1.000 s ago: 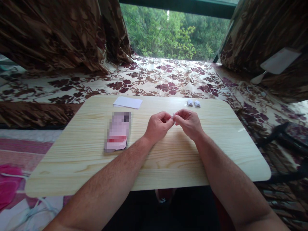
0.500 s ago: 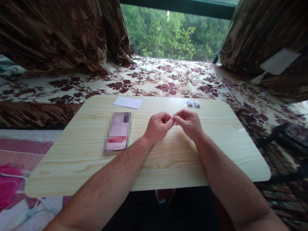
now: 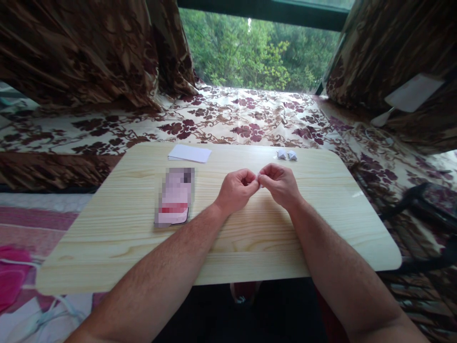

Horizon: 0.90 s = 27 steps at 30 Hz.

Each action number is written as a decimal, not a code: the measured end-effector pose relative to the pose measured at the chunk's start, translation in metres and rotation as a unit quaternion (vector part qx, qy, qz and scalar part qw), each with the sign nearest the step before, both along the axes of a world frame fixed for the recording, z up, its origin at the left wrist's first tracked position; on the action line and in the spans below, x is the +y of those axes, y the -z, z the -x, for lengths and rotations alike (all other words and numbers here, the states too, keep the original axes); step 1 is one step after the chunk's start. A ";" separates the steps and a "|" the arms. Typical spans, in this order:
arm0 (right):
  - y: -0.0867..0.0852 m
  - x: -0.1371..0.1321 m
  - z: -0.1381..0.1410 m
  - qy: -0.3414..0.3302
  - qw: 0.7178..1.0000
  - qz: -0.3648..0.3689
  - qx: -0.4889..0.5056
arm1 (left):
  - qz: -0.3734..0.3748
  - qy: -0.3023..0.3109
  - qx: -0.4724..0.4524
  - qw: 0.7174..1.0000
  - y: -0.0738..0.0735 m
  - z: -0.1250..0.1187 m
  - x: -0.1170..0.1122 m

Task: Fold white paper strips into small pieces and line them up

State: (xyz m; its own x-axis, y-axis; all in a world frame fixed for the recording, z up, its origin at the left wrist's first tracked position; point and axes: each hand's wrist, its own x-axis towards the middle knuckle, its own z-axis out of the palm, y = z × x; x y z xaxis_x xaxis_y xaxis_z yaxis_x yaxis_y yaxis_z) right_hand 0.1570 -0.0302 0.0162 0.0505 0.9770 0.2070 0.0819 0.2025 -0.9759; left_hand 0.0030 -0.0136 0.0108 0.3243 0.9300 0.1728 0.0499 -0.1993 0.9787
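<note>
Right of the phone (image 3: 174, 196), left hand (image 3: 234, 190) and right hand (image 3: 281, 185) pinch a white scrap (image 3: 259, 176), mostly hidden, between narrowed fingertips; slips (image 3: 190, 153) just beyond it, two folded pieces (image 3: 293, 156) beyond and well right.

table (image 3: 342, 214): passable right of right hand (image 3: 280, 185) | phone (image 3: 174, 195) blocks way left of left hand (image 3: 235, 189) | paper sheets (image 3: 189, 153) obstruct far left | folded papers (image 3: 282, 155) just beyond right hand
</note>
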 end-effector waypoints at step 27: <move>-0.002 0.001 -0.002 0.004 0.998 0.053 0.017 | 0.023 -0.030 -0.069 0.997 0.010 0.002 0.012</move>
